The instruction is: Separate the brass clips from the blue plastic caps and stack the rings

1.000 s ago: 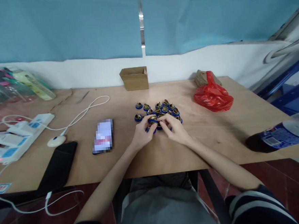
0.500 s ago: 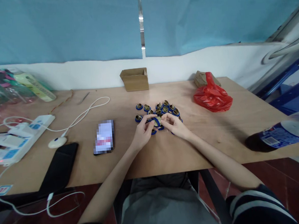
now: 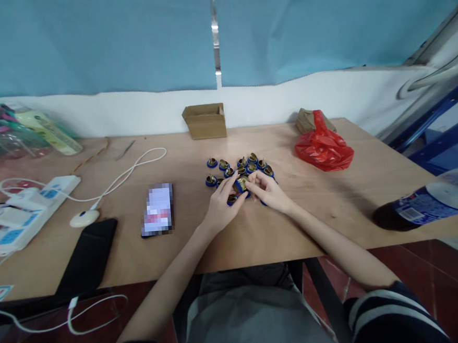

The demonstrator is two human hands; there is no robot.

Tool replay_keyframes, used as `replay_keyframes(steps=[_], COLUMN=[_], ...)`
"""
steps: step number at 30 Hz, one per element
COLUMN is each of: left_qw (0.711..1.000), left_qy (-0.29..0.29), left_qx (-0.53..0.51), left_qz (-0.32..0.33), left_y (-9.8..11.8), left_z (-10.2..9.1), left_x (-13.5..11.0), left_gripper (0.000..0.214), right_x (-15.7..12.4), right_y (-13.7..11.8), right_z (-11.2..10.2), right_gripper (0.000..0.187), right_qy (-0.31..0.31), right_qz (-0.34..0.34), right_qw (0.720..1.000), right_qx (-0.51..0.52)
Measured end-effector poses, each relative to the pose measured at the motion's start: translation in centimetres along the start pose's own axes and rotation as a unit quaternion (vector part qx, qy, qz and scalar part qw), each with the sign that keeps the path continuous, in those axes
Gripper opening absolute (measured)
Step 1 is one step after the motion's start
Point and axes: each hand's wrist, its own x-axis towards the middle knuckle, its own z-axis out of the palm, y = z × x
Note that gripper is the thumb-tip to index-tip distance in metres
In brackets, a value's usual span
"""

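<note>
Several small round parts (image 3: pixel 229 169), each a blue ring round a brass middle, lie clustered on the wooden table (image 3: pixel 257 232). One blue and brass part (image 3: pixel 241 184) is held tilted just above the cluster. My left hand (image 3: pixel 221 206) pinches it from the left with thumb and fingers. From the right, my right hand (image 3: pixel 267 189) grips the same part with closed fingertips. Both hands meet at the near edge of the cluster.
A small cardboard box (image 3: pixel 205 121) stands at the back. A red plastic bag (image 3: pixel 323 149) lies to the right, a dark bottle (image 3: pixel 423 207) at the right edge. Two phones (image 3: pixel 157 209) (image 3: pixel 88 254), a white cable (image 3: pixel 115 177) and a power strip (image 3: pixel 16 215) are to the left.
Both hands have lifted the part a little off the table and turned it between the fingertips. The hands have drawn closer together. The other parts have not moved.
</note>
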Motion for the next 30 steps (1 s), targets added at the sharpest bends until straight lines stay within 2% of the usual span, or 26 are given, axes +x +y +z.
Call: replay_keyframes(steps=[5, 8, 11, 15, 19, 22, 27, 30], left_qw=[1.0, 1.0, 0.999, 0.996, 0.999, 0.996, 0.969, 0.957], left_qy=[0.002, 0.0, 0.008, 0.014, -0.013, -0.073, -0.244, -0.289], left_qx=[0.019, 0.023, -0.013, -0.046, -0.036, -0.055, -0.017, 0.015], left_qz=[0.005, 0.001, -0.029, -0.07, -0.025, 0.004, -0.013, 0.008], left_y=[0.0, 0.0, -0.1, 0.2, 1.2, 1.8, 2.1, 2.2], left_z=[0.1, 0.1, 0.3, 0.1, -0.5, -0.8, -0.8, -0.5], left_x=[0.0, -0.1, -0.2, -0.1, 0.1, 0.2, -0.1, -0.4], left_gripper=[0.049, 0.048, 0.051, 0.043, 0.038, 0.034, 0.025, 0.021], right_x=[-0.1, -0.3, -0.6, -0.9, -0.8, -0.5, -0.3, -0.4], right_y=[-0.2, -0.2, -0.3, -0.7, -0.8, -0.7, -0.3, -0.6], right_z=[-0.1, -0.1, -0.1, -0.4, -0.8, -1.1, -1.5, -1.5], right_gripper=[0.039, 0.033, 0.025, 0.02, 0.019, 0.021, 0.021, 0.021], right_qy=[0.01, 0.033, 0.062, 0.119, 0.182, 0.202, 0.195, 0.183], right_qz=[-0.014, -0.047, -0.083, -0.126, -0.144, -0.135, -0.124, -0.14], right_qw=[1.0, 0.997, 0.987, 0.967, 0.952, 0.953, 0.96, 0.956], right_qx=[-0.016, -0.057, -0.119, -0.185, -0.198, -0.18, -0.156, -0.181])
